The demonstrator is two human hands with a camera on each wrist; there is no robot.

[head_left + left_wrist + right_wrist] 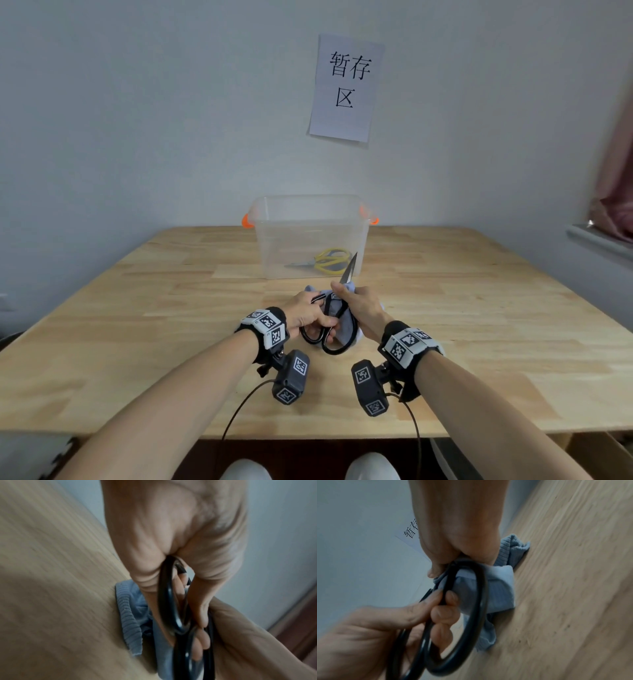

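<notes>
Scissors getting a wipe-down, by the look of it: a pair of black-handled steel scissors (327,305) is held low in the middle of the head view, over a pale wooden tabletop (479,308). The black finger loops are gripped by the left hand (306,313). In the right wrist view its fingers (443,614) are seen curled through one loop, with the thumb pinched against it. A blue-grey ribbed cloth (347,330) is clenched by the right hand (359,303) around the scissors near the pivot, so both hands are closed on something. The next stroke probably turns on the long axis, which runs from the loops at the bottom up and slightly right to the bare blade tip (350,265). That tip sticks out above the right hand's grip. The exposed steel therefore lies up-frame from the cloth, and the cloth would likely have to be slid that way by the right hand, which is nearer the tip. Just behind the tip, a clear plastic box with orange latches (310,219) is seen, with yellow-handled scissors (330,261) lying inside. A white paper sign with black characters (346,89) is stuck on the grey wall (137,120) in the upper middle, and something pink (616,171), maybe a curtain, is glimpsed at the right edge.
</notes>
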